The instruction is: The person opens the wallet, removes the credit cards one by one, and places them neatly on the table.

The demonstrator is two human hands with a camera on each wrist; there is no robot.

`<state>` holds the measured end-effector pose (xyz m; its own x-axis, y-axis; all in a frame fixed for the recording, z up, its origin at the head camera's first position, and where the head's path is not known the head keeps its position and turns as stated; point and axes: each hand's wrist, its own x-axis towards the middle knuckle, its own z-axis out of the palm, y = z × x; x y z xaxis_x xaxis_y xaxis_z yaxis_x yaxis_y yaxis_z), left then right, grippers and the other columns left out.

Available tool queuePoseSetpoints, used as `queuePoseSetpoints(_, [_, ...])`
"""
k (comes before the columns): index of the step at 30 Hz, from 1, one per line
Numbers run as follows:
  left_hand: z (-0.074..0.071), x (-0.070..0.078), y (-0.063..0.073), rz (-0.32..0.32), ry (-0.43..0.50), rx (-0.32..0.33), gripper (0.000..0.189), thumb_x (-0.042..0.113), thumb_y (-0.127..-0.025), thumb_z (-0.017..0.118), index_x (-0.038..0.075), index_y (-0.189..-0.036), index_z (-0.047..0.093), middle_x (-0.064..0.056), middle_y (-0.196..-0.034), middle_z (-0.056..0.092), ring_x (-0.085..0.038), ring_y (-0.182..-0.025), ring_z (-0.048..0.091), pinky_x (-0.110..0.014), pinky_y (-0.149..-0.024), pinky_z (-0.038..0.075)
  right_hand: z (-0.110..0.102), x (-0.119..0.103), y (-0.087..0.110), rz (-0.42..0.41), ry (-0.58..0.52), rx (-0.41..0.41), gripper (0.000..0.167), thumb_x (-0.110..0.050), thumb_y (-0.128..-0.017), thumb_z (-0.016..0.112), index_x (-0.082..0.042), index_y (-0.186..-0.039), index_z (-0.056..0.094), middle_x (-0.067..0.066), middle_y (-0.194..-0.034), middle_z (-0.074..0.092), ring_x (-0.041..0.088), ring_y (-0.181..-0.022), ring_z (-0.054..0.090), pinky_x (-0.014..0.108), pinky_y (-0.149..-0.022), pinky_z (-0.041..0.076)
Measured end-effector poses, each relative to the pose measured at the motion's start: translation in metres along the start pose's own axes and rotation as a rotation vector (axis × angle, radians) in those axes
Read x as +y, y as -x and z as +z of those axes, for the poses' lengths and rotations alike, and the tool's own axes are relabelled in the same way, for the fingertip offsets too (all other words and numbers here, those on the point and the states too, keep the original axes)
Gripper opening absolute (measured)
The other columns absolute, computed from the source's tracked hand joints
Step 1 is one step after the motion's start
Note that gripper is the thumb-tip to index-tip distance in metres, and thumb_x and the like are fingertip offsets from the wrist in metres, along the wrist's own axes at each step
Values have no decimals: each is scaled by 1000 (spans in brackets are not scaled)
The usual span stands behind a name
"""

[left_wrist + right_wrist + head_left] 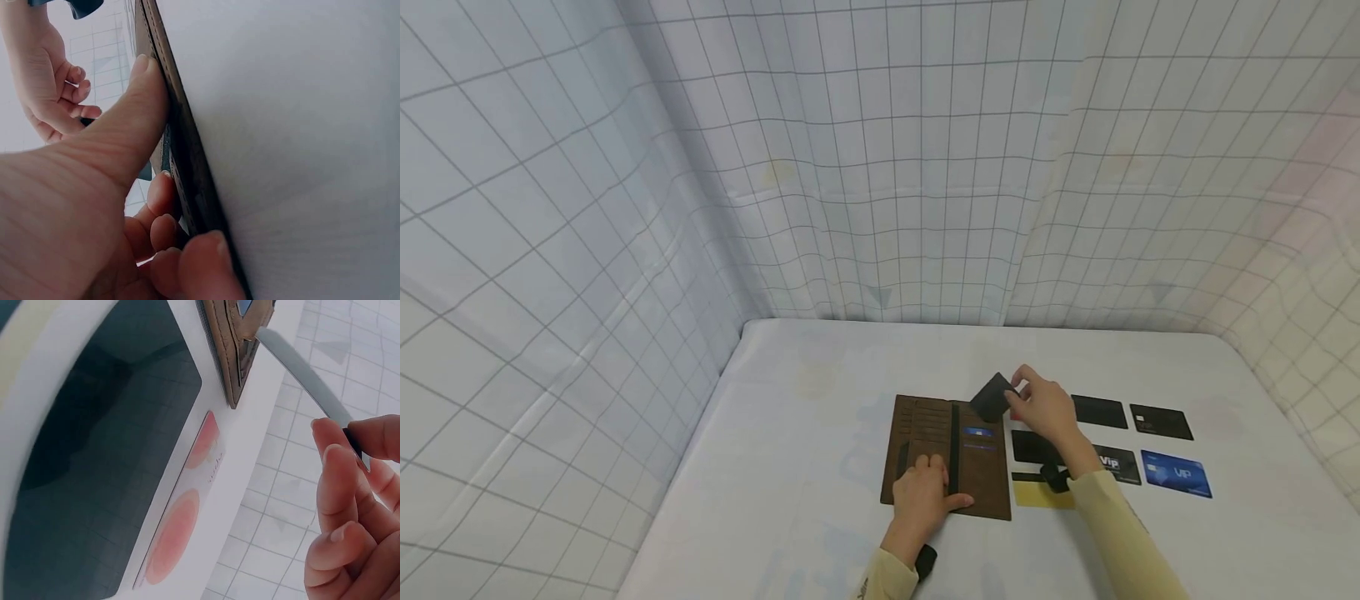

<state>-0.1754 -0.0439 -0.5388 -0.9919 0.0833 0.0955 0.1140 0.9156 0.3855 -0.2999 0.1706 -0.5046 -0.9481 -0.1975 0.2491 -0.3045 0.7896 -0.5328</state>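
Note:
A brown wallet point(987, 475) lies spread open on the white table, with rows of card slots and a dark strip down its middle. My left hand point(921, 498) rests on its lower part, the thumb out over the right half and the fingers bent on the left half. In the left wrist view the thumb lies along the wallet's edge point(181, 119). Above the wallet's upper right corner, my right hand point(1043, 407) pinches a black card point(992, 398) between thumb and fingers, tilted. A blue card point(978, 432) shows in a slot of the right half.
Right of the wallet lie several cards: black ones point(1101, 412) point(1161, 422), a black VIP card point(1117, 464), a blue VIP card point(1176, 473) and a yellow one point(1041, 495). A pink-patterned card point(175, 531) lies beside a black one point(106, 444). Gridded white cloth point(880, 167) hangs behind.

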Motion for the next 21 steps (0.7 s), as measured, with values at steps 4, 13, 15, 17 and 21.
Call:
queuePoseSetpoints(4, [-1,1,1,-2,4,-8,49,55,-66,78,18,-76,47,3,-73,42,-13,-56,44,-27,-47,34,-5,1,6,20,-22,-8,16,-21,-87,65,-11,-94,53,-1,-70,63,13,-49,47,30,-44,35])
queuePoseSetpoints(13, [0,-1,0,-3,-21,-7,50,56,-66,77,18,-76,47,3,-73,42,-13,-55,43,-26,-46,33,-9,5,22,27,-159,-9,17,-15,-88,68,-10,-82,53,0,-68,64,14,-51,53,30,-46,41])
queuePoseSetpoints(15, [0,-2,-1,0,-17,-5,49,55,-66,77,18,-77,47,3,-73,42,-12,-55,43,-26,-46,33,-8,6,24,54,-212,-12,16,-15,-89,68,-10,-82,54,2,-71,67,15,-52,57,30,-48,45])
queuePoseSetpoints(17, [0,-1,-1,2,-9,-4,49,55,-66,77,18,-76,47,3,-73,42,-12,-54,42,-26,-46,32,-7,7,28,76,-264,-6,16,-14,-89,68,-8,-83,55,6,-74,69,16,-52,60,29,-49,48])
queuePoseSetpoints(21, [0,0,-1,1,4,-9,49,55,-66,77,18,-76,47,4,-73,41,-11,-54,41,-25,-46,31,-6,9,34,138,-323,60,17,-14,-89,69,-6,-83,56,8,-74,70,18,-50,59,28,-48,48])
